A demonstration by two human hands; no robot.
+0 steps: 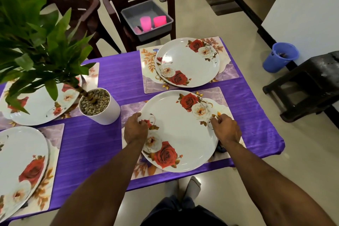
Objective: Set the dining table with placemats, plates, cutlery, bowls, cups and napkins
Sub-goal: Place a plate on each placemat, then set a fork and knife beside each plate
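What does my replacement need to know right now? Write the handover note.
Hands: left hand and right hand each grip an edge of the near plate, which lies on its placemat.
Things: the far plate and two plates at left sit on mats. Two pink cups wait in the grey bin on a chair.
Done: four mats and plates.
Left: cups, plus cutlery, bowls and napkins, which I cannot see on the table.
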